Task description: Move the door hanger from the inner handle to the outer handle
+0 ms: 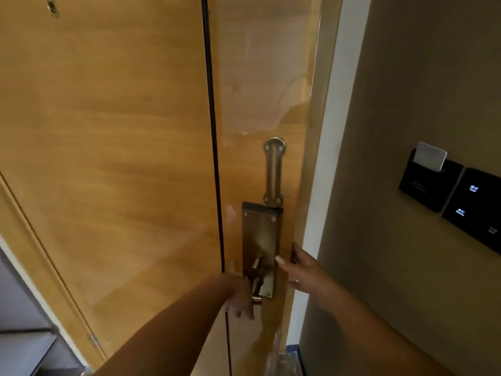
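Observation:
The wooden door shows its inner side, with a brass lock plate near its right edge. My left hand lies over the inner handle, fingers pointing down, so only the lever's stub and end show. My right hand is at the door's edge: the thumb rests on the plate and the fingertips curl round the edge. No door hanger is clearly visible. A pale blurred shape below the handle cannot be made out. The outer handle is hidden behind the door.
A brass security bar is fixed above the lock plate. The white door frame runs down the right. On the brown wall beyond are a black key-card holder with a card and a black switch panel. Grey shelving stands at lower left.

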